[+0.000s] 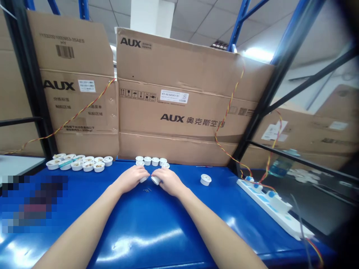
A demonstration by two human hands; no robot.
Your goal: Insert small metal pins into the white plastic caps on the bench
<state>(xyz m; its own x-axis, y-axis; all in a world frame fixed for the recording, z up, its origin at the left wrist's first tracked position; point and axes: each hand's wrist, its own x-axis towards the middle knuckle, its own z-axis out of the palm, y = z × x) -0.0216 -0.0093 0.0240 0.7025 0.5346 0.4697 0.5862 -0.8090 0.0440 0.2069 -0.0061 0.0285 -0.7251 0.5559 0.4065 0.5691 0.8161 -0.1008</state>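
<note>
Both my hands rest on the blue table [157, 224] near its far edge. My left hand [131, 177] is curled around a small white cup [144, 179]. My right hand [168, 180] is curled around another small white cup [155, 180] lying on its side. The two hands nearly touch. Just behind them stands a short row of several small white cups [151, 161]. A few tiny metal bits [147, 190] lie on the table in front of my hands.
A cluster of several white cups with brownish contents [80, 162] sits at the back left. One lone white cup [205, 179] stands to the right. A white power strip [273, 207] with red-yellow wires lies at the right edge. Cardboard AUX boxes [179, 101] wall the back.
</note>
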